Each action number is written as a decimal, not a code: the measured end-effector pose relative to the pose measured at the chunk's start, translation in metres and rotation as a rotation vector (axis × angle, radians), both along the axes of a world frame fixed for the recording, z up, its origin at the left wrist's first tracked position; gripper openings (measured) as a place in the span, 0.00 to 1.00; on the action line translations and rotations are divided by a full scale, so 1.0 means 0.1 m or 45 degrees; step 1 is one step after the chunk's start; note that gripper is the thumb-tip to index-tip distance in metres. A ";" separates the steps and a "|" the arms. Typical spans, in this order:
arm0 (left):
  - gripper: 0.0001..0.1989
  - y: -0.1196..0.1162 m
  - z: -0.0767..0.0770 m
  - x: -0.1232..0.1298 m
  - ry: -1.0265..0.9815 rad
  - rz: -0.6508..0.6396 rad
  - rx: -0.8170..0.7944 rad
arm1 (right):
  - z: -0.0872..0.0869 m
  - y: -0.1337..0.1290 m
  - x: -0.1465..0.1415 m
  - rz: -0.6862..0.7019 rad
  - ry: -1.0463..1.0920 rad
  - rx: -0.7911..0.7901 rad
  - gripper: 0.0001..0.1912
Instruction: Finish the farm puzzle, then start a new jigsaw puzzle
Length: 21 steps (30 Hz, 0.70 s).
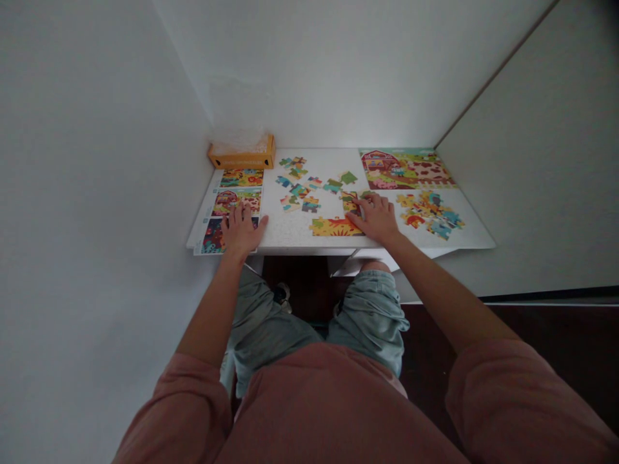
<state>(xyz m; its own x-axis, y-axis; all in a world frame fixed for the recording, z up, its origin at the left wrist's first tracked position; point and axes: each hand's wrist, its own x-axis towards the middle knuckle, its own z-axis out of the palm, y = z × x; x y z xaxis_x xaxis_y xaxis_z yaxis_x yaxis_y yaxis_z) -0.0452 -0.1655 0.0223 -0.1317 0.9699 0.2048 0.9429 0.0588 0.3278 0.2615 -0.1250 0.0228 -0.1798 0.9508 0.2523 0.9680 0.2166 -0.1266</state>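
Right hand (374, 219): fingers spread and bent down onto jigsaw pieces (351, 203), which lie on the counter (285, 237) under the fingertips; cannot tell whether they pinch a piece. The pieces look like thin, stiff card, probably light and easily nudged, and are best taken by their edges. Just left of the hand, a joined strip of pieces (334, 227); farther left, loose pieces (296, 183). To the right of the hand, a heap of pieces (429, 214); ahead of it, a farm picture sheet (405, 169). Left hand (240, 231): spread flat, resting on a column of picture cards (236, 201). Beyond it, an orange box (242, 154).
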 end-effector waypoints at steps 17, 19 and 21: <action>0.21 -0.16 0.25 0.42 0.064 -0.241 0.170 | -0.03 0.06 0.17 -0.107 0.049 0.037 0.23; 0.21 -0.20 0.26 0.69 0.064 -0.466 0.142 | -0.09 0.10 0.19 -0.086 0.041 0.063 0.23; 0.20 -0.22 0.25 0.94 0.064 -0.663 0.126 | -0.12 0.10 0.21 -0.080 0.038 0.081 0.23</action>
<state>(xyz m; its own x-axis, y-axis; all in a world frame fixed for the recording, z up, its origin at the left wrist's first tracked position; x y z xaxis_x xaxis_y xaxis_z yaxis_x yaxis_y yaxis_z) 0.0489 -0.1876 0.0473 0.3743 0.8801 0.2922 0.8537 -0.4500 0.2619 0.2829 -0.1150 0.0105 -0.1118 0.9418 0.3170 0.9759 0.1642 -0.1438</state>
